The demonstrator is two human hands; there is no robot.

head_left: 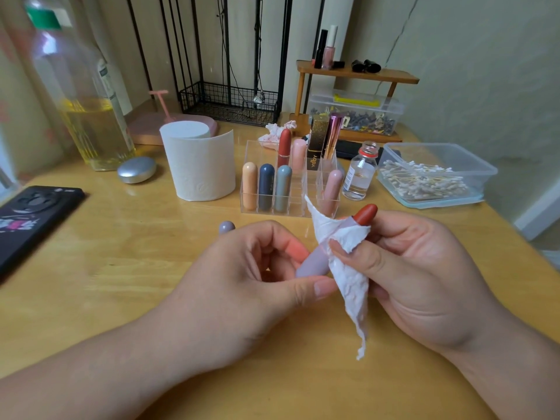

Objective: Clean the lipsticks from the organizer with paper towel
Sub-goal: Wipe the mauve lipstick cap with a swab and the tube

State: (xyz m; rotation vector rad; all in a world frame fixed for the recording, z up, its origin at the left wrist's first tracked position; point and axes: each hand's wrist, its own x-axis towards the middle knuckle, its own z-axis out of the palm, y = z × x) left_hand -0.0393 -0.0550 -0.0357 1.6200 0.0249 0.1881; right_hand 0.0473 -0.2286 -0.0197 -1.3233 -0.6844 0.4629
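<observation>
Centrally, L hand [242, 268] pinches lipstick [312, 263], R hand [424, 274] grips towel [348, 280] (organizer [295, 204] just behind).

Wooden table [136, 237] with clear organizer [306, 183], paper towel roll [201, 165], phone [33, 219], bottle [91, 116], swab box [478, 177], lilac cap [226, 228]

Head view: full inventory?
open lipstick: 1, lilac, red tip, between hands
paper towel piece: 1, white, round it
cap: 1, lilac, on table near organizer
organizer: 1, clear, table centre
stored lipsticks: 8, mixed colours, in organizer
paper roll: 1, white, left of organizer
large bottle: 1, yellow liquid, far left
compact: 1, silver, beside large bottle
small bottle: 1, clear, right of organizer
swab box: 1, clear, right
phone: 1, black, left edge
left hand: grips tube base
right hand: pinches towel round tube
</observation>
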